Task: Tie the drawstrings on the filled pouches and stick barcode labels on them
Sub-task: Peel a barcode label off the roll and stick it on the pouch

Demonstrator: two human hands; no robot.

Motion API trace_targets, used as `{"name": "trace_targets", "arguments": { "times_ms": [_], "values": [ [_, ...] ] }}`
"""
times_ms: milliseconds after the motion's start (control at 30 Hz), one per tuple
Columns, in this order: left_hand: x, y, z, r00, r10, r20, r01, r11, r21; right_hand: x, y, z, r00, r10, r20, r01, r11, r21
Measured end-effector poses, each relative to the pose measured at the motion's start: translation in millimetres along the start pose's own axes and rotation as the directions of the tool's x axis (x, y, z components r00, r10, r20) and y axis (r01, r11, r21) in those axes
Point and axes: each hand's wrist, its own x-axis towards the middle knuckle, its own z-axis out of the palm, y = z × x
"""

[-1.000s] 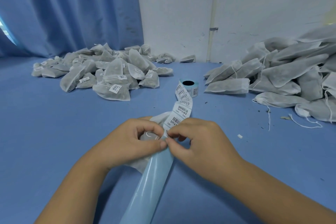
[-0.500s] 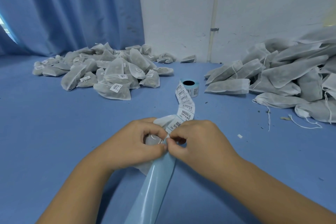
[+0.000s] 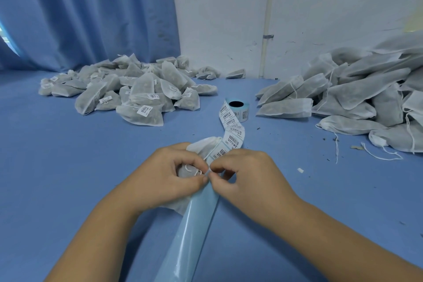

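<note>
Left hand curls round a filled white pouch near the middle of the blue table, its thumb and forefinger pinched together at the pouch's right edge, where a loop of white drawstring shows between the fingers. Right hand meets it fingertip to fingertip, thumb and forefinger pinching the label strip just where the printed barcode labels end. From that spot the strip runs far and slightly right to the label roll, which stands on end. The bare blue liner runs from the fingers toward the near edge. Far left lies a heap of labelled pouches, well apart from the hands. At the right, a larger pile of unlabelled pouches has loose strings trailing onto the table. A blue curtain and a white wall stand behind.
</note>
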Motion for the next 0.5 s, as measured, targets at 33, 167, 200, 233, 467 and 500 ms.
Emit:
{"name": "trace_targets", "arguments": {
  "times_ms": [33, 167, 200, 233, 467, 500],
  "values": [
    [-0.1, 0.0, -0.1, 1.0, 0.005, -0.005, -0.005, 1.0, -0.006, 0.2, 0.7, 0.0, 1.0, 0.014, -0.009, -0.013, 1.0, 0.028],
    [0.6, -0.8, -0.6, 1.0, 0.016, 0.001, -0.016, 1.0, -0.008, 0.8, 3.4, 1.3, 0.995, 0.098, -0.007, -0.095, 0.985, 0.147],
    [0.8, -1.6, -1.1, 1.0, 0.02, 0.004, -0.02, 1.0, 0.0, 1.1, 4.0, 1.6, 0.992, 0.129, 0.002, -0.127, 0.973, 0.194],
    [0.9, -2.2, -2.0, 1.0, 0.021, 0.004, -0.021, 1.0, 0.013, 1.3, 4.6, 1.8, 0.987, 0.162, 0.018, -0.161, 0.954, 0.251],
    [0.4, -1.1, -2.6, 1.0, 0.009, 0.015, -0.01, 0.999, 0.035, 2.7, 6.7, -1.5, 0.959, 0.258, 0.121, -0.285, 0.848, 0.448],
    [0.6, -0.6, -2.4, 1.0, 0.002, 0.016, -0.003, 1.0, 0.031, 2.8, 6.5, -1.4, 0.958, 0.26, 0.121, -0.287, 0.847, 0.447]
  ]
}}
